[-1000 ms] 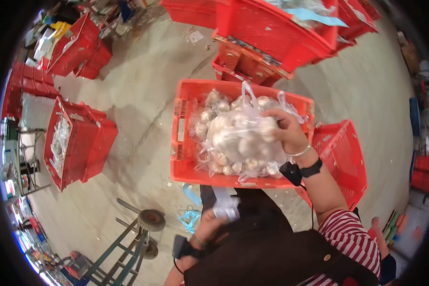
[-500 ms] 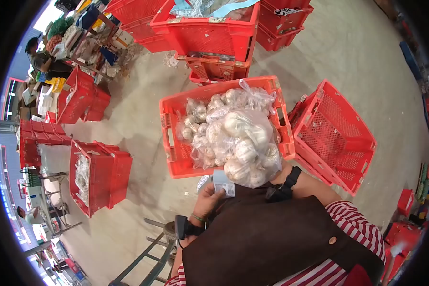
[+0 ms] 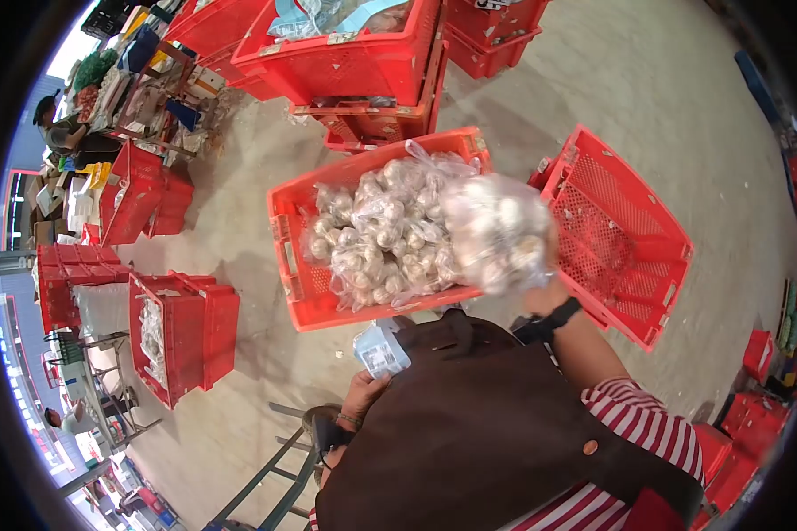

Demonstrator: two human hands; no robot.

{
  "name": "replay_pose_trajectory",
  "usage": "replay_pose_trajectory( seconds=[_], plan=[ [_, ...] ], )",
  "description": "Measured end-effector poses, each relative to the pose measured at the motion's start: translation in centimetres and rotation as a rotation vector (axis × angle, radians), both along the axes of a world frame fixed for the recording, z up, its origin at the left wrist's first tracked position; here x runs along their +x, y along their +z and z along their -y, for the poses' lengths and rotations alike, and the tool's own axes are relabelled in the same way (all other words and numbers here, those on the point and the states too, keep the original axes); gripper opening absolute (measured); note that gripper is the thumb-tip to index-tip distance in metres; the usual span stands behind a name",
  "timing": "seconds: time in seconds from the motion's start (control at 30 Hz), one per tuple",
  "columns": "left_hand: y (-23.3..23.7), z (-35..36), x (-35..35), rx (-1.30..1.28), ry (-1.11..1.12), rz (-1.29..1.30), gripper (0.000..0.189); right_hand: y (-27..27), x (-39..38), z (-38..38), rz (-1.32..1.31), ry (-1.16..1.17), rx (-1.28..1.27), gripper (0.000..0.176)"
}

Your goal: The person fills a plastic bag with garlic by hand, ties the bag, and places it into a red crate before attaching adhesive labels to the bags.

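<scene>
My right hand (image 3: 540, 296) holds up a clear plastic bag of garlic bulbs (image 3: 498, 230), blurred with motion, above the gap between two red crates. Only the wrist and part of that hand show under the bag. The crate in front of me (image 3: 285, 232) is full of more bags of garlic (image 3: 376, 234). To its right an empty red crate (image 3: 624, 234) leans tilted. My left hand (image 3: 363, 389) is close to my body and grips a small stack of white labels (image 3: 381, 350).
More red crates (image 3: 354, 53) are stacked beyond on the concrete floor, and another crate with bags (image 3: 177, 327) stands at the left. A metal trolley frame (image 3: 266, 478) is by my feet. People work at cluttered tables at the far left.
The bag of garlic has swung from over the full crate to the right, toward the empty crate. My left hand with the labels has shifted slightly lower.
</scene>
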State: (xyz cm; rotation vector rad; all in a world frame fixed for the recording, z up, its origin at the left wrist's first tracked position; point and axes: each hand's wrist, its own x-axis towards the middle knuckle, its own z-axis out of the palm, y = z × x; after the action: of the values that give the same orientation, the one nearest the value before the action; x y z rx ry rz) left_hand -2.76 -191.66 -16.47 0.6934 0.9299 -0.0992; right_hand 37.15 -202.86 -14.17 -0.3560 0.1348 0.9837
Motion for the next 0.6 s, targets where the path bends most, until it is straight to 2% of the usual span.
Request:
replay_pose_trajectory(
  seconds=[0.03,0.07,0.1,0.13,0.17,0.2,0.23,0.27,0.33,0.4,0.43,0.47,0.5,0.53,0.6],
  plan=[
    [0.5,-0.1,1.0,0.072,0.107,-0.002,0.023,4.8,0.7,-0.1,-0.007,-0.112,-0.227,0.051],
    [1.1,-0.5,1.8,0.143,0.215,-0.007,0.020,4.6,1.9,1.0,0.083,-0.138,-0.201,0.049],
    [1.8,-1.4,2.1,0.151,0.219,-0.008,0.020,4.1,3.8,3.3,0.171,-0.167,-0.177,0.047],
    [2.6,-2.2,2.5,0.278,0.341,0.005,0.019,1.6,5.5,5.6,0.161,-0.410,-0.465,0.046],
    [3.4,-2.8,2.7,0.402,0.466,0.015,0.017,1.0,6.0,7.2,0.067,-0.533,-0.528,0.044],
    [4.1,-3.8,2.4,0.465,0.508,0.053,0.015,-1.5,7.5,9.9,0.064,-0.515,-0.534,0.039],
    [5.0,-4.9,2.3,0.510,0.517,0.055,0.015,-6.0,9.9,13.1,0.128,-0.576,-0.707,0.039],
    [6.3,-5.6,2.3,0.553,0.526,0.053,0.015,-4.0,9.1,13.2,0.207,-0.478,-0.997,0.040],
    [9.8,-6.4,3.6,0.590,0.515,0.047,0.014,-2.3,8.4,11.2,0.313,-0.059,-1.522,0.041],
    [12.0,-6.0,5.1,0.578,0.324,0.048,0.016,1.4,4.4,5.7,0.573,0.058,-1.282,0.043],
    [13.0,-5.6,6.4,0.574,0.227,0.027,0.018,-2.3,3.9,4.3,1.091,0.093,-0.984,0.046],
    [13.5,-5.2,7.8,0.512,0.165,0.037,0.020,-0.5,0.4,0.6,1.052,0.184,-0.813,0.046],
    [13.5,-4.7,9.1,0.499,0.124,0.039,0.020,3.9,-3.5,-2.2,1.122,0.294,-0.676,0.039],
    [13.2,-4.3,10.2,0.484,0.081,0.042,0.020,5.8,-6.4,-4.4,1.622,0.205,-0.548,0.033],
    [11.9,-3.9,11.4,0.497,0.057,0.104,0.020,8.8,-9.5,-7.6,1.862,0.269,-0.239,0.032]
  ],
)
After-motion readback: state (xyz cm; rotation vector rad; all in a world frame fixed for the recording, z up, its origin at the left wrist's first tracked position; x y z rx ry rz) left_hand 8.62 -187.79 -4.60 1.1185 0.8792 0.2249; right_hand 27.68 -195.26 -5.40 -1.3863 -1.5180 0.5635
